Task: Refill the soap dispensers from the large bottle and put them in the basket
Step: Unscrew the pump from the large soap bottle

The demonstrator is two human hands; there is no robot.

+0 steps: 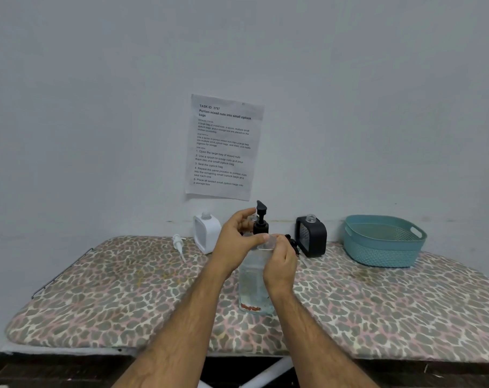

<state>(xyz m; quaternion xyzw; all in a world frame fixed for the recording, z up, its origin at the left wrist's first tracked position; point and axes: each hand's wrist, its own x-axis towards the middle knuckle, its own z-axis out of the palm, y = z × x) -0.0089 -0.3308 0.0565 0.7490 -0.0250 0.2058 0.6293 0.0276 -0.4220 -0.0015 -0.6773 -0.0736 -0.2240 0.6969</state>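
Note:
The large clear bottle (254, 287) stands upright in the middle of the board, with a little liquid in it. My right hand (279, 268) grips its upper part. My left hand (236, 238) is at the top, thumb and fingers pinching the clear cap (266, 242). Right behind my hands a black pump head (261, 215) sticks up; the dispenser under it is mostly hidden. A white dispenser (207, 233) stands at the back left with no pump, and its white pump (179, 245) lies beside it. A black dispenser (312, 238) with an open neck stands at the back right.
A teal plastic basket (383, 247) sits at the far right of the leopard-print ironing board (126, 298). A black pump (292, 244) lies next to the black dispenser. A printed sheet (223, 147) hangs on the wall behind. The board's front edge is near me.

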